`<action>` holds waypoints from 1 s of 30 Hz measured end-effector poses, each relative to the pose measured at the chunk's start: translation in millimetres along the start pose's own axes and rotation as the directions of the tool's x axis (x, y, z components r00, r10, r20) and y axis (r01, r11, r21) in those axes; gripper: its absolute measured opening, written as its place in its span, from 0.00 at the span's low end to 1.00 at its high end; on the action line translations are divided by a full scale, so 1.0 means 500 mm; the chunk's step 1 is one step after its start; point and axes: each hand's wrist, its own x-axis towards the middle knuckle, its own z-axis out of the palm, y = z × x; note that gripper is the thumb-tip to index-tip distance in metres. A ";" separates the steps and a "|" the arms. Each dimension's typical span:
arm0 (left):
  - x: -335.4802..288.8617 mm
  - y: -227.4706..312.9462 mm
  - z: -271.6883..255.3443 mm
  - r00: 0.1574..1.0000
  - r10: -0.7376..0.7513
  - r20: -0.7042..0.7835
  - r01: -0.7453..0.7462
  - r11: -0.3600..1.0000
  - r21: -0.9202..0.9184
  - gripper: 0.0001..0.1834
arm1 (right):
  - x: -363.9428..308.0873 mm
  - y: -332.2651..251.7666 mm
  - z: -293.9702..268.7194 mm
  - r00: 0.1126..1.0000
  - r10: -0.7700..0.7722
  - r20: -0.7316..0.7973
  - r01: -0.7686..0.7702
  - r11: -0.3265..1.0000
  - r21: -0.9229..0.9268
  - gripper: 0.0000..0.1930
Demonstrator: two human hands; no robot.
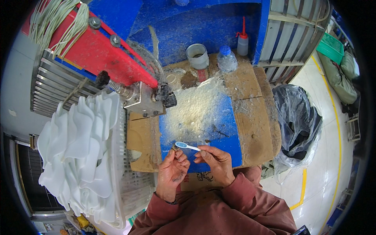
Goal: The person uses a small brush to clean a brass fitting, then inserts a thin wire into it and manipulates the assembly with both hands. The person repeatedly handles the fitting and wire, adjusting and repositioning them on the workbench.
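My right hand (219, 162) pinches the thin white handle of a small tool with a light-blue oval head (181, 145). It looks like a toothbrush, but I cannot be sure. My left hand (172, 170), palm up with curled fingers, grips a small ring-like metal piece (176, 147) between thumb and forefinger. The tool's head is right beside this piece; whether they touch cannot be made out. Both hands are over the near edge of a blue sheet (229, 147), which is strewn with pale yellowish powder (192, 111).
Cardboard (254, 129) lies around the sheet. A red machine arm (98, 51) juts in from the left above a crate (117, 156) of wavy white plastic pieces (82, 145). Behind stand a cup (197, 62), a clear bottle (227, 62) and a red-spouted bottle (243, 45). A bagged bin (295, 121) is right.
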 end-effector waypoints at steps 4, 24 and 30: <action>0.001 -0.002 -0.004 1.000 0.004 -0.004 -0.004 1.000 -0.015 0.07 | -0.004 -0.011 -0.005 0.997 0.010 -0.075 -0.008 1.000 0.026 0.12; 0.000 0.001 -0.008 0.999 0.031 -0.011 -0.031 0.997 0.070 0.07 | -0.014 -0.023 0.002 1.000 -0.002 0.010 0.002 1.000 0.014 0.12; 0.001 0.007 -0.018 0.997 0.071 -0.005 -0.069 0.984 0.162 0.07 | -0.004 -0.024 -0.008 0.995 -0.015 -0.094 0.010 0.998 -0.058 0.12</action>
